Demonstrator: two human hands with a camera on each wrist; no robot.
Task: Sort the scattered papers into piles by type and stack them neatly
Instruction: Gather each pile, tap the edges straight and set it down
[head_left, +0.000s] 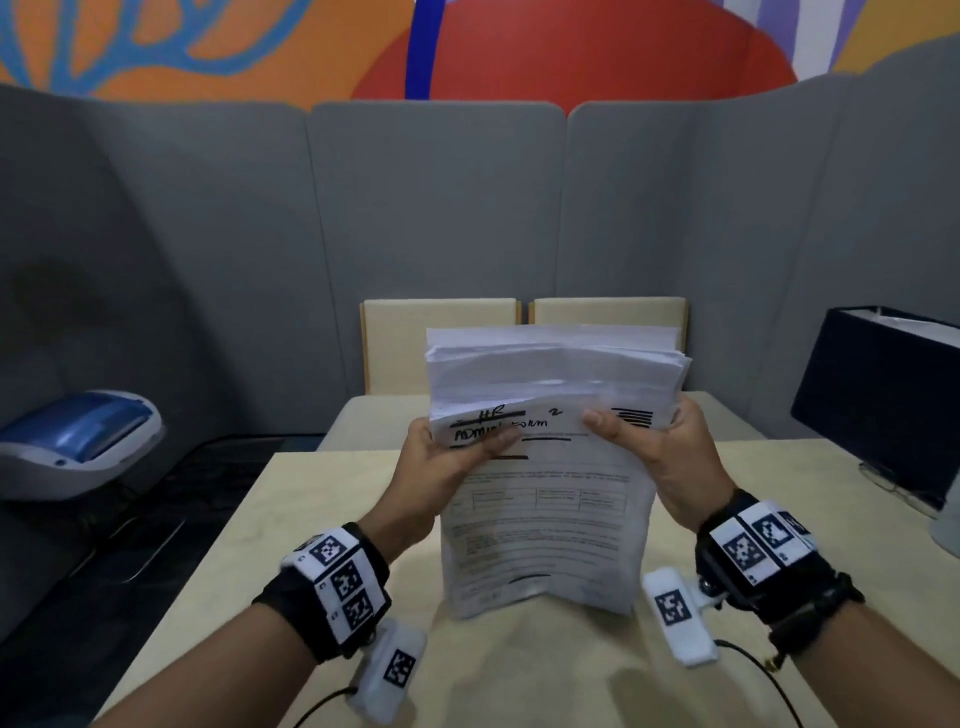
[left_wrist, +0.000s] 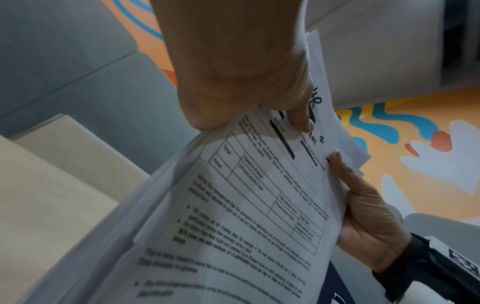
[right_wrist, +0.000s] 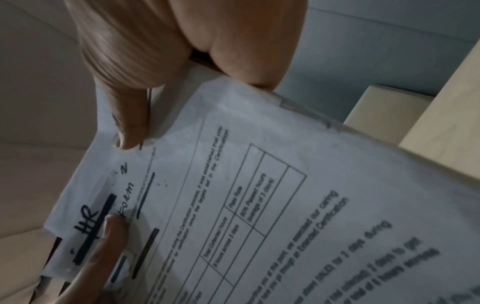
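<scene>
Left hand and right hand pinch the upright white printed paper stack — bottom edge on the pale wooden table.

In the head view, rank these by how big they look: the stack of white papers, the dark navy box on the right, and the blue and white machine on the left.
1. Stack of white papers, though it is nearest the camera.
2 and 3. Dark navy box and blue and white machine look alike in size, and the frame edge crops both, so I won't rank them.
</scene>
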